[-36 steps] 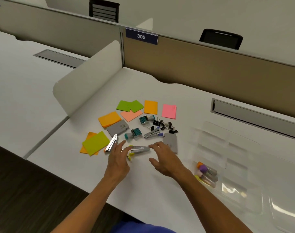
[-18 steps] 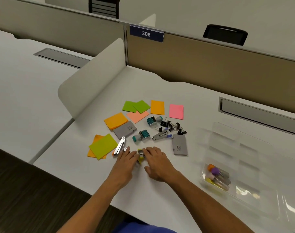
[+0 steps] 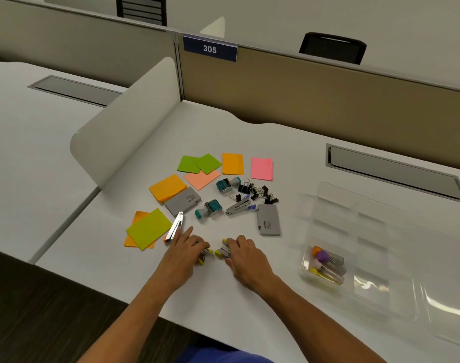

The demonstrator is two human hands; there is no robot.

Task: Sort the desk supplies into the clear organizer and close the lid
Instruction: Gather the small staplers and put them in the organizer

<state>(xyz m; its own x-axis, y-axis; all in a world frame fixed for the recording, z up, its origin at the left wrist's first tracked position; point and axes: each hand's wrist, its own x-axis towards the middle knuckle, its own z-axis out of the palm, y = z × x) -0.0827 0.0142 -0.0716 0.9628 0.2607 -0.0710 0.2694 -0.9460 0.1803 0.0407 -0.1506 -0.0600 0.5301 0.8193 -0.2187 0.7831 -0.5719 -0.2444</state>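
My left hand (image 3: pixel 183 254) sits on the bench (image 3: pixel 249 305), fingers curled over a small metal stapler with yellow tips (image 3: pixel 204 255). Only the yellow ends poke out, so I can't tell how firm the grip is. Just right of it, my right hand (image 3: pixel 245 255) is curled on a second yellow-tipped stapler (image 3: pixel 223 251), its yellow nose pointing left at the first one. The two hands are close together, not touching.

What the next move turns on, as I judge it: the clear organizer (image 3: pixel 360 247) lies to the right, lid open, with colour-capped pieces (image 3: pixel 325 262) in its near-left compartment. Right hand is nearer, so it looks the natural one to carry its stapler across. The stapler's long axis runs roughly left-right.

The purple-tipped stapler (image 3: pixel 238 206) is unsorted, beyond my hands.
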